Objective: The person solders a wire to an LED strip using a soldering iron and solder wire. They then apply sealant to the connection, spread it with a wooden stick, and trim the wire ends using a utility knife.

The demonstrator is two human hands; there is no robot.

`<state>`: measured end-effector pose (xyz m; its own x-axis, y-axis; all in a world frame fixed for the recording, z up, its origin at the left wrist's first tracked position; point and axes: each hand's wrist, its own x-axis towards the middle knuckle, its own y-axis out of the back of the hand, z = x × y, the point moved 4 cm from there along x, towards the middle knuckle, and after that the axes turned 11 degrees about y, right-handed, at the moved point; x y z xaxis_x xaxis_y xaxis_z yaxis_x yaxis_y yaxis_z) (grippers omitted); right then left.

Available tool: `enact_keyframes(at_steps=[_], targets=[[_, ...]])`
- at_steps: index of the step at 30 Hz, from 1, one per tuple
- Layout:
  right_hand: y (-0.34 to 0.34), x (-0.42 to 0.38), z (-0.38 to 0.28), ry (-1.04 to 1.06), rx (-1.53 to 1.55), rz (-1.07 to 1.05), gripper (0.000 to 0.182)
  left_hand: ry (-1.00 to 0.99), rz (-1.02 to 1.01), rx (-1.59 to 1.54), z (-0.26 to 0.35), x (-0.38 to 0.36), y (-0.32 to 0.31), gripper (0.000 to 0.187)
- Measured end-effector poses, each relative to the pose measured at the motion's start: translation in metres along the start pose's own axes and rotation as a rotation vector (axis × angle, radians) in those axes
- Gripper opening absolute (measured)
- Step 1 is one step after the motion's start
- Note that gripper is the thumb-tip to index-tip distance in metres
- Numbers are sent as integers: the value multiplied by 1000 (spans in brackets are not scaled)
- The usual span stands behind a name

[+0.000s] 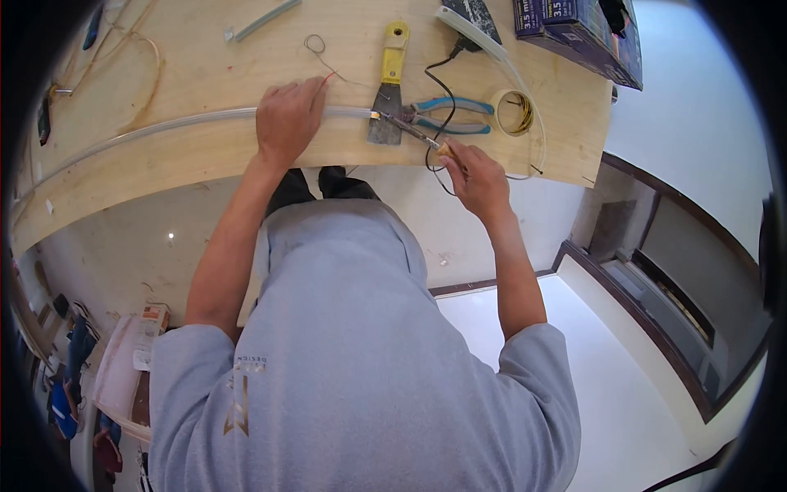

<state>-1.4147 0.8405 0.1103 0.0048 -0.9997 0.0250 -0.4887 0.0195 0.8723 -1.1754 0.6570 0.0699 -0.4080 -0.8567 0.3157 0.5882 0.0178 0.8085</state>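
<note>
My left hand (pixel 288 123) is closed over a long translucent strip (pixel 184 116), which looks like an LED strip. A thin red wire (pixel 329 77) sticks out by its fingertips. The strip's bare end rests on the blade of a scraper (pixel 395 66) with a yellow handle. In my right hand (pixel 479 180) is a soldering iron (pixel 416 134), gripped by its wooden handle. Its tip is at the strip's end, though exact contact is too small to tell. Pliers (pixel 459 103) with blue handles lie just beyond the iron.
Beyond the hands lie a thin curled wire (pixel 314 43), a short tube piece (pixel 268 20) and a black block (pixel 471 20) with a cord. To the right are a roll (pixel 498 113) with wire inside and a purple box (pixel 574 37). The wooden table's (pixel 156 176) near edge curves past my body.
</note>
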Motion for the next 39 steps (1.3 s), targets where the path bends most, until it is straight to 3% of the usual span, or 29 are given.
enact_keyframes(at_steps=[39], targets=[[22,14,-13,70,-147,-51,29,-53,103,4,-1,-8,-1,9]])
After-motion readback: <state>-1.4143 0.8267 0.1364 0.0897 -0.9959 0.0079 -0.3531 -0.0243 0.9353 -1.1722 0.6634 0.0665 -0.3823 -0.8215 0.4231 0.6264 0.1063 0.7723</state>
